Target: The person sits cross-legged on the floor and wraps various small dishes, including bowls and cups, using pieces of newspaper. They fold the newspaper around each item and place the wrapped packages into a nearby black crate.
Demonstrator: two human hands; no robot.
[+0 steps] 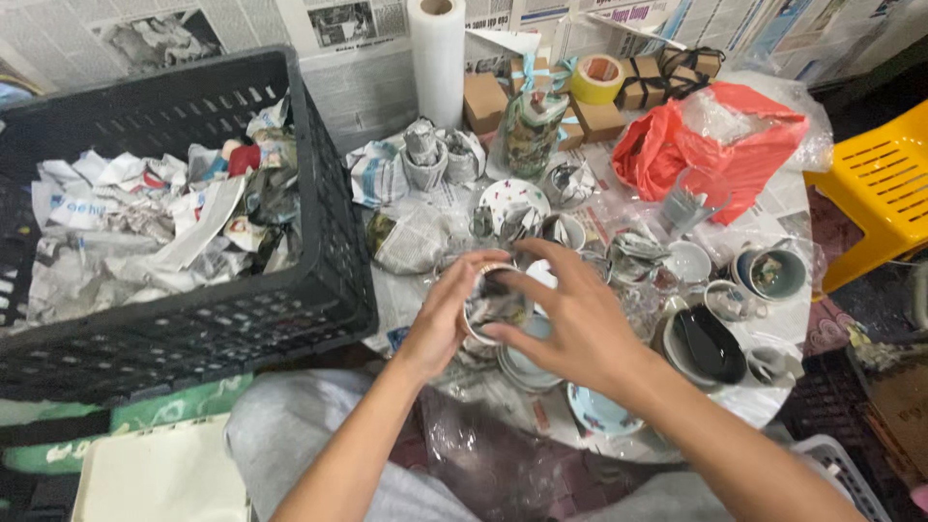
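Both my hands hold a small white cup [493, 302] with crumpled newspaper stuffed inside it, just above the table. My left hand [443, 314] wraps the cup's left side. My right hand [570, 314] cups it from the right, fingers spread over the rim. Under the cup lies a stack of pale saucers [527, 367]. Around it stand more cups, bowls and saucers, several stuffed with newspaper [619, 261].
A black plastic crate [242, 319] full of crumpled newspaper sits at left. Behind are a paper roll [437, 58], cardboard boxes [483, 101], a yellow tape roll [597, 79], a red plastic bag [715, 145] and a glass [691, 203]. A yellow stool [884, 188] stands at right.
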